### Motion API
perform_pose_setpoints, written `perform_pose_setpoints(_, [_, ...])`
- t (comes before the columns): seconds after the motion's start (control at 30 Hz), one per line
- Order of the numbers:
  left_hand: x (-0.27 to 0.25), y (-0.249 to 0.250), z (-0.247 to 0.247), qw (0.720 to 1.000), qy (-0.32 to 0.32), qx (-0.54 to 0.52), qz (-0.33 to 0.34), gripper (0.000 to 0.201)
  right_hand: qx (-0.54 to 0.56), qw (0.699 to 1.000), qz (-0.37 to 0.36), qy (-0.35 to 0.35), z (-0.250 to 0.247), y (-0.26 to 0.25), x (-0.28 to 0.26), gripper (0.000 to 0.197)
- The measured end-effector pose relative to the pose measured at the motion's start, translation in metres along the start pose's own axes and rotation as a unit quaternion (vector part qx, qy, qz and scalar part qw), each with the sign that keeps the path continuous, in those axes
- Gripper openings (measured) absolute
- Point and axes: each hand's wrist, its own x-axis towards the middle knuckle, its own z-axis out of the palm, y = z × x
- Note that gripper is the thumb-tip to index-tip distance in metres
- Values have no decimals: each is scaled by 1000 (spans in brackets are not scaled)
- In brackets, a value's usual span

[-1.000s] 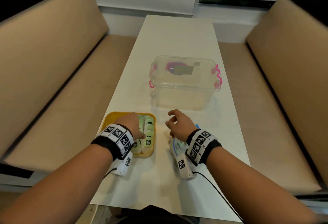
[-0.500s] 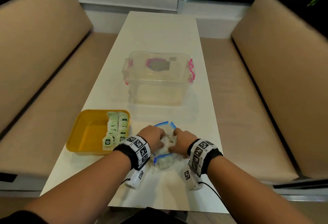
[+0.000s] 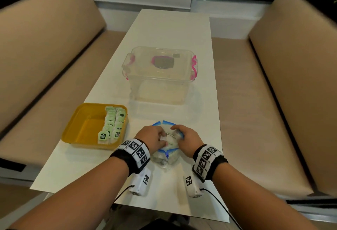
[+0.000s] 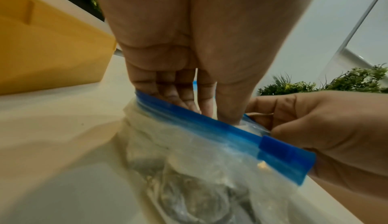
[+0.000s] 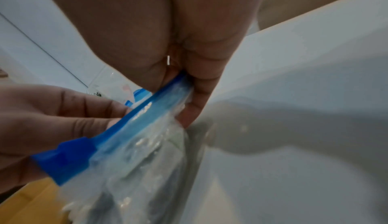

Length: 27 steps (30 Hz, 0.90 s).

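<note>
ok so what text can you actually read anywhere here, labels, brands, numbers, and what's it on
Nothing reads clearly enough to quote.
Tea bag tags in the yellow tray: dark logo with pale lettering, too blurred.
Clear box lid: dark label unreadable, grey sticker too small.
Wristbands: black-and-white square codes, no words.
Zip bag: no print visible.

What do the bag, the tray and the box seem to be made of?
Bag: thin soft clear plastic film, crinkled and glossy, with a stiffer blue zip strip.
Tray: probably hard plastic, smooth, opaque yellow.
Box: rigid clear plastic, see-through walls.
</note>
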Motion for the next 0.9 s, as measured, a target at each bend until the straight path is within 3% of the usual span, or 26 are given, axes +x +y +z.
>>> perform_pose_setpoints(0.23, [-4,9,8,997,39,-58,-19,20,-6,999,-41,-24,2,4,-2,56])
perform_pose_setpoints(0.43, [-6,6,-9,975,126,-186,7,11,-70,995,-67,5,-6,0,4,59])
perform_pose_setpoints(0.53, [-4,7,-21,972,104,-208,38,9,-60,993,-101,12,-12,-10,6,63])
perform_pose_setpoints(0.67, [0,15,-31,987,69,-120,87,20,-11,989,-145,3,-21,-24,5,65])
perform_pose_setpoints(0.8, [2,26,-32,977,97,-165,94,22,-23,994,-108,-25,-25,-22,9,50])
perform_pose_setpoints(0.9, [5,26,-29,985,112,-125,44,13,-101,988,-103,-56,-26,-16,8,15])
